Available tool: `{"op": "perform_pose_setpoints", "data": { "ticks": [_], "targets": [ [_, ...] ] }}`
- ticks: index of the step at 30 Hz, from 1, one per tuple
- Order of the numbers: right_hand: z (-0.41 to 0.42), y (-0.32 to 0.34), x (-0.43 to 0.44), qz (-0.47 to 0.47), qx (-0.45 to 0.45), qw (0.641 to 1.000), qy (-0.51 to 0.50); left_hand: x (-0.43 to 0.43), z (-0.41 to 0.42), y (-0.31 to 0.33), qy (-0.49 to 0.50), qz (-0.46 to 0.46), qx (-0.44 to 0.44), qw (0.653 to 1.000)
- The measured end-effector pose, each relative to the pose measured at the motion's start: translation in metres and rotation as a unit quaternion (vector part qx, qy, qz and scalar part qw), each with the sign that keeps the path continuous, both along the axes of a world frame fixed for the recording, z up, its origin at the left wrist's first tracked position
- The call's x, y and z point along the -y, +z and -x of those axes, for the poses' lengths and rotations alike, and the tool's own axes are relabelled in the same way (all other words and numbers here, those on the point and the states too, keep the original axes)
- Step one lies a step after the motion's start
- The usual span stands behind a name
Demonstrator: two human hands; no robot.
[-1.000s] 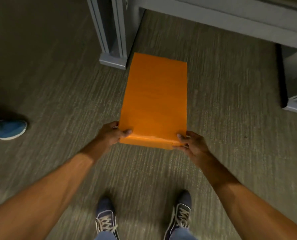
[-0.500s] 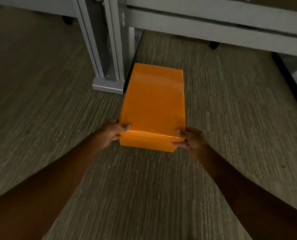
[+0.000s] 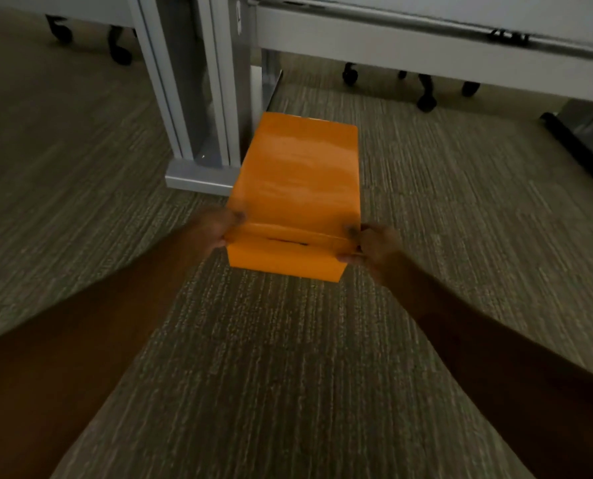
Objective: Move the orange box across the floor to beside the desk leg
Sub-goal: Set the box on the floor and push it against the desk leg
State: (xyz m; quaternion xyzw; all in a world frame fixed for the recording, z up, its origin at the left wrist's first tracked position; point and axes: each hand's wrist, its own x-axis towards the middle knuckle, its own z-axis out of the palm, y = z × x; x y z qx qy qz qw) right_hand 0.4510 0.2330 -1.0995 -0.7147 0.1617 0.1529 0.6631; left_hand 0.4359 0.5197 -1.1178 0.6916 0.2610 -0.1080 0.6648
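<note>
The floor [image 3: 443, 209] is a grey-green carpet with fine stripes, filling most of the view. On it stands the grey metal desk leg [image 3: 201, 108], an upright post on a flat foot plate, with a pale rail [image 3: 409, 46] running off to the right from its top. Dark chair castors [image 3: 426, 98] show behind that rail, well beyond the leg.

The orange box [image 3: 298, 188] lies flat on the floor just to the right of the desk leg, its long left side close against the foot plate and its far end reaching in past the post; whether it touches the plate cannot be told. Its near end has a flap with a dark slit along it.

Both forearms stretch forward and downward from the bottom corners, converging on the box's near end, to the near right of the leg. The left hand [image 3: 215, 226] is curled round the near left corner, thumb on top and fingers down the side. The right hand [image 3: 374, 243] is closed on the near right corner the same way, thumb on the top edge.
</note>
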Motion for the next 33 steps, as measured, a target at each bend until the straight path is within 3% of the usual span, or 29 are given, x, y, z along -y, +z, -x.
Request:
{"op": "perform_pose_setpoints", "data": {
  "ticks": [3,5,7,9,11,15,17,21,26,33],
  "targets": [
    [-0.004,0.001,-0.005,0.098,0.014,0.995,0.015,0.004,0.005,0.004,0.0,-0.123,0.047,0.991],
    [0.004,0.003,-0.006,0.262,0.077,0.961,0.031,0.015,0.016,0.009,-0.025,-0.258,0.096,0.961],
    [0.021,0.001,-0.006,0.419,0.2,0.883,0.065,0.02,0.03,0.006,-0.067,-0.386,0.146,0.908],
    [0.043,-0.003,-0.008,0.513,0.319,0.789,0.114,0.023,0.046,0.006,-0.137,-0.52,0.199,0.82],
    [0.063,-0.015,-0.013,0.542,0.382,0.731,0.16,0.025,0.059,0.001,-0.187,-0.597,0.242,0.742],
    [0.079,-0.041,-0.023,0.544,0.386,0.71,0.228,0.029,0.073,-0.016,-0.225,-0.645,0.243,0.689],
    [0.072,-0.048,-0.022,0.55,0.386,0.699,0.244,0.028,0.068,-0.021,-0.231,-0.649,0.231,0.687],
    [0.045,-0.043,-0.022,0.549,0.377,0.696,0.269,0.025,0.047,-0.021,-0.239,-0.602,0.219,0.73],
    [0.004,-0.03,-0.03,0.58,0.364,0.674,0.277,0.025,0.008,-0.008,-0.249,-0.575,0.18,0.758],
    [-0.042,-0.023,-0.042,0.588,0.343,0.672,0.292,0.017,-0.034,0.002,-0.262,-0.577,0.145,0.76]
  ]
}}
